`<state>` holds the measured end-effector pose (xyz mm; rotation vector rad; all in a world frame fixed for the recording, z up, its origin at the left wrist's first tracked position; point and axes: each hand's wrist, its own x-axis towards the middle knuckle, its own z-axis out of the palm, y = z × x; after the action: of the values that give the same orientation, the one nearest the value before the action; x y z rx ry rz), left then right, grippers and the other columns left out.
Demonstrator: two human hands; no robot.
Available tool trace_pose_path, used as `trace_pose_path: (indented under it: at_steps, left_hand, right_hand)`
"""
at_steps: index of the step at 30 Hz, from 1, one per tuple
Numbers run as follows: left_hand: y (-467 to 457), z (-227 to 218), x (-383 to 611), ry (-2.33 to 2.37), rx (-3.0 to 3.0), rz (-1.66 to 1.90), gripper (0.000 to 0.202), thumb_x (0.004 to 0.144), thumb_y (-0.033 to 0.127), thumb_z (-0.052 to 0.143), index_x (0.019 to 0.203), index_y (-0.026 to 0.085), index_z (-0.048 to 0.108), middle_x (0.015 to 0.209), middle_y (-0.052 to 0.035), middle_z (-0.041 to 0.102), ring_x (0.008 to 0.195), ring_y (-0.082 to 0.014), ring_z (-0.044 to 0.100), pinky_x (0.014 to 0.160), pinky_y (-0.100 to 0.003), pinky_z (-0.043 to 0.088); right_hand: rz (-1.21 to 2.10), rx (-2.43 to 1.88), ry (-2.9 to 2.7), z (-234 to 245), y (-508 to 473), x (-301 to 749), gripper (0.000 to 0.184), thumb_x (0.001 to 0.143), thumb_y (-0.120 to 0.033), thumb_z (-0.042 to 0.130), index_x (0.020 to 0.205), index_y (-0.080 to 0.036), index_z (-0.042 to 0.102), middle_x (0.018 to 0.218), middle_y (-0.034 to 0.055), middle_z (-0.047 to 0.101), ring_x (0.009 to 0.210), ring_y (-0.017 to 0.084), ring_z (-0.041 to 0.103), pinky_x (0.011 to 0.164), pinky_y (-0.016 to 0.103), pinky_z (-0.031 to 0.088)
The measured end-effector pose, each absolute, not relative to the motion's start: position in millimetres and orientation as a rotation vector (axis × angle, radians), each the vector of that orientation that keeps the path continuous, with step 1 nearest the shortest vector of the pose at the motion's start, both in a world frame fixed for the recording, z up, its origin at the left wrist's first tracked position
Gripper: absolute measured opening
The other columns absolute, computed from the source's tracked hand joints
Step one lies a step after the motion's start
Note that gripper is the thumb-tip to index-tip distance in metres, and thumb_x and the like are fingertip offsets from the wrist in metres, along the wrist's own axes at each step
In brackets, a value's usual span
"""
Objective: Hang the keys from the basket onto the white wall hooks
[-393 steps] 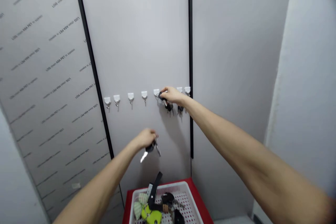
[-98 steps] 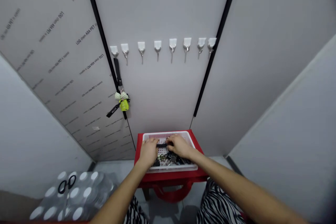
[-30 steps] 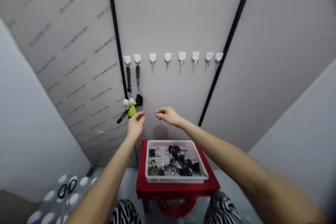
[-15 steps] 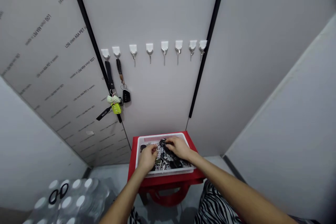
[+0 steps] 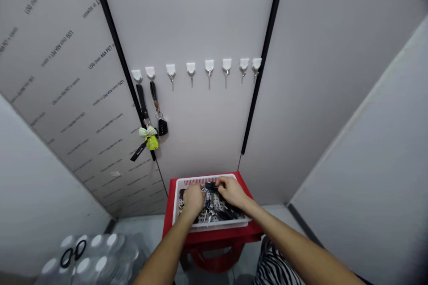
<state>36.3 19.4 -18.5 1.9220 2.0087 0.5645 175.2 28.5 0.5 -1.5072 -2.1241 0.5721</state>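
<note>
A white plastic basket with slotted sides holds several keys and black key fobs and straps. Both hands are inside it. My left hand is over the left half, back turned up and fingers curled down; whatever its fingertips grip is hidden. At the far rim, my right hand has thumb and fingers closed on a black key fob, small and partly covered. More dark straps lie under my right wrist. On the wall, a black fob and a yellow-green key case with a bow hang from straps.
The basket stands on a red stool against the wall. Above runs a row of white hooks; the two leftmost carry the hanging keys. Plastic-wrapped bottles with black scissors on top are at lower left. Walls close in on both sides.
My left hand has turned its back upward and moved slightly right, fingers lower into the keys. My right hand remains at the far rim by the black fob. The view has tilted slightly.
</note>
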Motion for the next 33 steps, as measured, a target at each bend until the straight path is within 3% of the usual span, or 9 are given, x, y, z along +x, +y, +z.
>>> trace_pose_path:
  at_steps: [6,9,13,23,27,33]
  left_hand:
    - [19,-18,34,2.012,1.836,0.589,0.013,0.057,0.014,0.046,0.067,0.016,0.054,0.070,-0.0082,0.058,0.070,-0.0173,0.051,0.062,-0.026,0.033]
    - [20,-9,28,1.963,1.825,0.682,0.012,0.059,0.015,0.044,0.067,0.016,0.054,0.062,-0.0043,0.057,0.061,-0.0138,0.050,0.056,-0.022,0.033]
    - [25,21,17,1.778,1.904,0.783,0.012,0.060,0.016,0.043,0.065,0.016,0.054,0.056,-0.0001,0.053,0.053,-0.0094,0.045,0.051,-0.019,0.031]
    - [26,68,0,1.387,1.998,0.864,0.018,0.059,0.017,0.041,0.067,0.014,0.056,0.056,0.0011,0.054,0.052,-0.0085,0.044,0.051,-0.018,0.033]
    - [31,78,-7,1.337,1.935,0.931,0.019,0.059,0.019,0.041,0.069,0.012,0.056,0.059,0.0003,0.054,0.055,-0.0089,0.045,0.054,-0.019,0.035]
    - [34,101,-14,1.325,1.905,1.020,0.018,0.058,0.019,0.042,0.069,0.011,0.056,0.057,0.0005,0.052,0.055,-0.0085,0.044,0.054,-0.019,0.035]
  right_hand:
    - [0.387,-1.579,-2.315,10,22,186,0.020,0.058,-0.011,0.038,0.064,-0.016,0.057,0.071,0.0055,0.057,0.068,0.014,0.048,0.062,0.022,0.032]
    - [0.283,-1.520,-2.311,12,21,180,0.021,0.061,-0.017,0.042,0.076,-0.016,0.057,0.081,0.0079,0.055,0.079,0.017,0.046,0.069,0.024,0.031]
    - [0.437,-1.287,-2.291,19,24,165,0.026,0.064,-0.019,0.044,0.087,-0.018,0.054,0.084,0.0052,0.055,0.079,0.014,0.046,0.071,0.023,0.032]
    - [0.643,-1.146,-2.179,31,32,140,0.022,0.063,-0.020,0.045,0.080,-0.014,0.056,0.074,0.0049,0.058,0.066,0.013,0.049,0.062,0.024,0.036]
    - [0.667,-1.102,-2.075,39,36,137,0.028,0.062,-0.020,0.045,0.088,-0.014,0.054,0.083,0.0058,0.057,0.070,0.013,0.049,0.066,0.025,0.036]
    - [0.510,-1.044,-2.013,61,36,124,0.018,0.062,-0.025,0.047,0.073,-0.017,0.058,0.081,0.0043,0.057,0.080,0.016,0.045,0.073,0.029,0.032]
